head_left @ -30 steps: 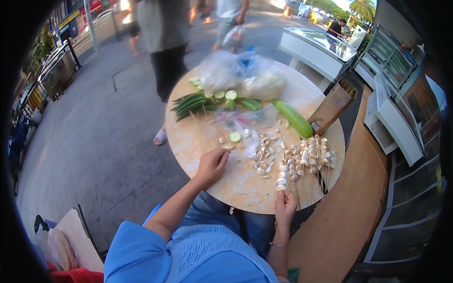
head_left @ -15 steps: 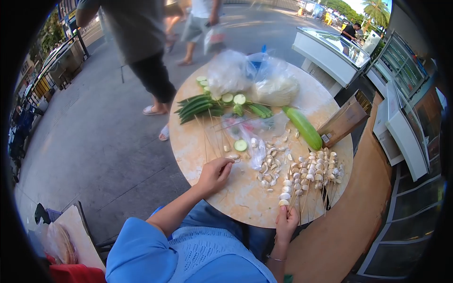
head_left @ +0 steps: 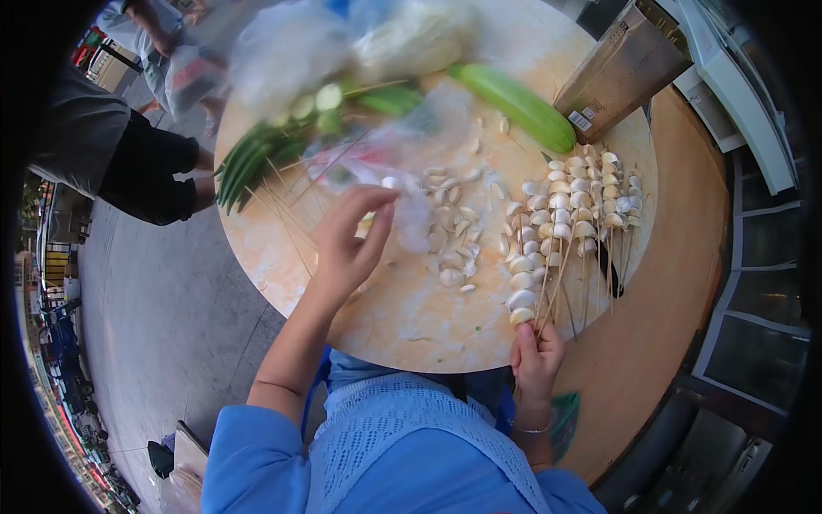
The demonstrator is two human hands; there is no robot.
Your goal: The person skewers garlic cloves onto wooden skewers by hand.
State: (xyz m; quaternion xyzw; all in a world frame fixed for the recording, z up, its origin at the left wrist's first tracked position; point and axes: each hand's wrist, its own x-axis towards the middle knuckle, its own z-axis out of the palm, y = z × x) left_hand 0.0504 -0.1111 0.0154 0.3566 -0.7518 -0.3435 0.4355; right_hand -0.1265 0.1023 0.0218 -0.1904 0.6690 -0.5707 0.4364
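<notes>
My right hand (head_left: pixel 538 358), at the table's near edge, grips the lower end of a bamboo skewer threaded with garlic cloves (head_left: pixel 521 281). More garlic skewers (head_left: pixel 582 193) lie just beyond it in a row, bare stick ends toward me. My left hand (head_left: pixel 353 236) is raised over the table's left-centre, thumb and forefinger curved with a gap between them and nothing visible in the grasp. A white clove (head_left: pixel 391 182) shows right beyond its fingertips, beside a crumpled clear plastic bag (head_left: pixel 415 218). Loose garlic cloves (head_left: pixel 452 257) lie scattered between my hands.
Across the round table (head_left: pixel 411 338) are okra (head_left: pixel 244 163), cut cucumber slices (head_left: pixel 328 97), a long green gourd (head_left: pixel 518 107), blurred plastic bags (head_left: pixel 291 56) and a cardboard box (head_left: pixel 621 73). Bare skewers (head_left: pixel 287 210) lie left. A person (head_left: pixel 145 158) stands at the left.
My view has tilted down and swung right. My left hand has lifted off the table edge and reached toward the plastic bag and cloves. My right hand still holds the garlic skewer.
</notes>
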